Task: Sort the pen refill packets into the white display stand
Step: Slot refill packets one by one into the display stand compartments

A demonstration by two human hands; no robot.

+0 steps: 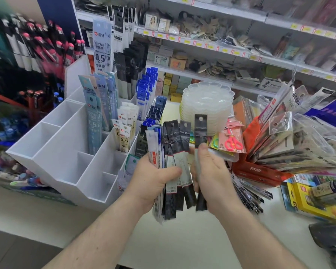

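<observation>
A stationery shop is showing here. Shelves (241,53) are carrying yellow price tags (316,32), and packaged pens (52,45) are standing in racks.

Both bare forearms reach forward from the bottom edge, hands close together at mid-frame. The left hand (153,177) has its fingers curled and thumb pressed across the front. The right hand (209,171) stands upright, thumb raised, pinching with curled fingers.

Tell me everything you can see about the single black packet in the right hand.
The black refill packet is a long, narrow, glossy strip with a round hang hole near its top and faint grey print. It stands upright, pinched by the right hand, apart from the bundle, its lower end showing below the fingers.
</observation>
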